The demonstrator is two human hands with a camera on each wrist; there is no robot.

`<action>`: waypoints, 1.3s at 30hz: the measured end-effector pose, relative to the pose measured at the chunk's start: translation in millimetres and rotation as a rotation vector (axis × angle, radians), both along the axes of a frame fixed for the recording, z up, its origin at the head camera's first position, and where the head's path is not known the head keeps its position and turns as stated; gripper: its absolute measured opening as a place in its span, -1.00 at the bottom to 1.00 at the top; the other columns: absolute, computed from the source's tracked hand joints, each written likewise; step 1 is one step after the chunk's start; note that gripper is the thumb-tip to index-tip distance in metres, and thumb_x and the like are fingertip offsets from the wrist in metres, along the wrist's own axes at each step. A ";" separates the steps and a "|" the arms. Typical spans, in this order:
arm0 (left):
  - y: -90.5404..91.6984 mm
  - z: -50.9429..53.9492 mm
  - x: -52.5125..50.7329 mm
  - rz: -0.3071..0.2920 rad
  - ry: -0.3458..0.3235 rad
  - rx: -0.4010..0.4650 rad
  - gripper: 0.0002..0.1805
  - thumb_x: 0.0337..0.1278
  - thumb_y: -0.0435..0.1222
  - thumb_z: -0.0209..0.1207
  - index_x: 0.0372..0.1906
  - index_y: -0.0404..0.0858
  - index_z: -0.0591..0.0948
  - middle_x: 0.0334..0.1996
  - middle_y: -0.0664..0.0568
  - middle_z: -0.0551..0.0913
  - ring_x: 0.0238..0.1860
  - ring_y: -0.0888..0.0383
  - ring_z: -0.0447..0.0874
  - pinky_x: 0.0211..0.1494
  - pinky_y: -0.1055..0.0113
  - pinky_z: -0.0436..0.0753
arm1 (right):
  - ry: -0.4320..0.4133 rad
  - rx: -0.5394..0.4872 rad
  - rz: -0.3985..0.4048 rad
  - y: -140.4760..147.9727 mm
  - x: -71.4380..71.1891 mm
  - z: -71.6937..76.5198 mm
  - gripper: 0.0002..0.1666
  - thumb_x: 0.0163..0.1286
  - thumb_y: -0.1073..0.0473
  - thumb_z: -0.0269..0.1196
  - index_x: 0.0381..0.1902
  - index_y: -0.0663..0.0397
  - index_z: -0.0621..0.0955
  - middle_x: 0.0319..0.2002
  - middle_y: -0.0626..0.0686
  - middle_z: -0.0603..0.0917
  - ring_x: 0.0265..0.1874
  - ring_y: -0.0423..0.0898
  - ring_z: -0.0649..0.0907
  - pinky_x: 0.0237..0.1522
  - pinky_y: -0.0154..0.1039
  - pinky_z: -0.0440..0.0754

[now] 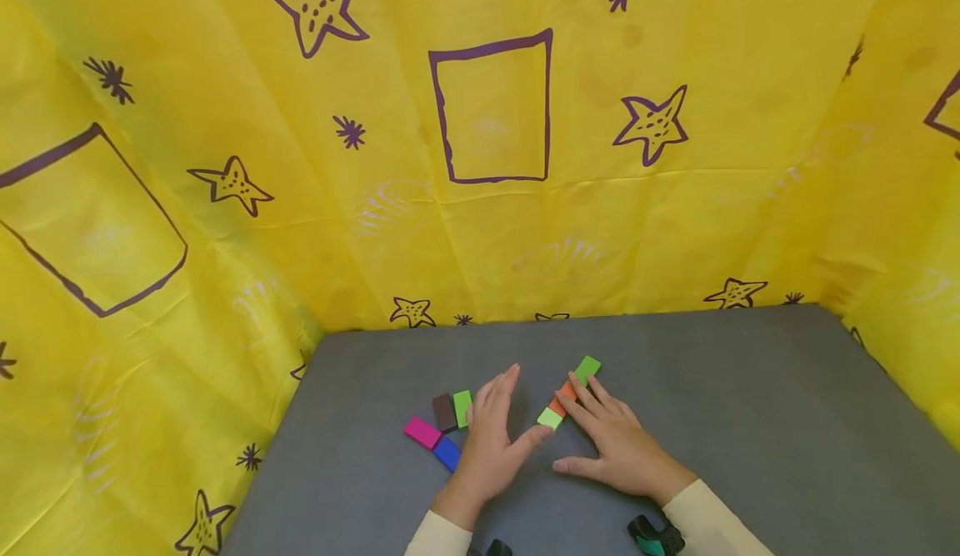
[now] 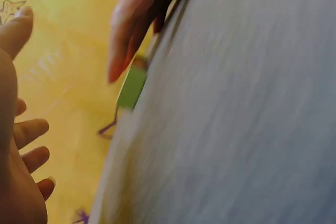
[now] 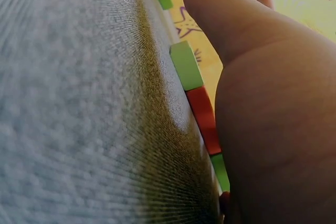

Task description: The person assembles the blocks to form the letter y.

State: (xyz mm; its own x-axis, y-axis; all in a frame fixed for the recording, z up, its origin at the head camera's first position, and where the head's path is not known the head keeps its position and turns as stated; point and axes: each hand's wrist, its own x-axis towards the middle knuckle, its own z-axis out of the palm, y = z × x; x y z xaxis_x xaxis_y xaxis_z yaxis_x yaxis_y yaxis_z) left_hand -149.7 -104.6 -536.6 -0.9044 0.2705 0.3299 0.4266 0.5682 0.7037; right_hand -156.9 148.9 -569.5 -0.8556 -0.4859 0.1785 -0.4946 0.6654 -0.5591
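Observation:
A slanting row of blocks lies on the grey table (image 1: pixel 712 406): a pale green block (image 1: pixel 550 418) at the near end, orange (image 1: pixel 558 405) in the middle, a brighter green block (image 1: pixel 588 368) at the far end. My right hand (image 1: pixel 618 443) has its fingers extended over the orange part, fingertips on or just above it. My left hand (image 1: pixel 491 431) is held with fingers extended, beside a green block (image 1: pixel 462 407) that it partly covers. In the right wrist view the pale green block (image 3: pixel 186 65) touches a red-orange block (image 3: pixel 203 119).
Left of the left hand lie a dark brown block (image 1: pixel 444 413), a magenta block (image 1: pixel 422 433) and a blue block (image 1: pixel 447 453), partly hidden by that hand. Yellow cloth (image 1: pixel 487 247) with purple drawings hangs behind the table and at its sides.

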 end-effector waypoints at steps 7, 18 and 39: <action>-32.7 8.7 -10.1 0.093 0.041 0.018 -0.08 0.43 0.16 0.35 0.73 -0.04 0.30 0.61 0.06 0.37 0.59 -0.05 0.20 0.45 -0.37 0.15 | -0.003 0.002 0.031 -0.5 -0.8 2.4 0.19 0.40 -0.57 0.32 0.75 -0.10 0.28 0.75 0.09 0.03 0.71 0.23 -0.03 0.44 0.53 0.16; -87.4 9.9 -24.1 0.200 0.044 0.135 -0.28 0.56 -0.07 0.32 0.66 -0.13 0.40 0.54 0.03 0.49 0.54 -0.10 0.30 0.48 -0.40 0.09 | 0.019 -0.002 0.079 -0.4 -0.9 2.5 0.13 0.40 -0.56 0.32 0.74 -0.20 0.31 0.75 0.15 0.03 0.71 0.26 -0.04 0.42 0.54 0.17; -121.5 -30.7 -37.0 0.230 -0.113 0.279 -0.39 0.59 -0.15 0.32 0.56 -0.28 0.50 0.34 -0.06 0.67 0.41 -0.10 0.53 0.49 -0.26 0.37 | 0.006 -0.037 0.066 2.4 -1.8 2.0 0.12 0.38 -0.57 0.35 0.69 -0.14 0.41 0.75 0.12 0.07 0.70 0.26 -0.02 0.41 0.54 0.19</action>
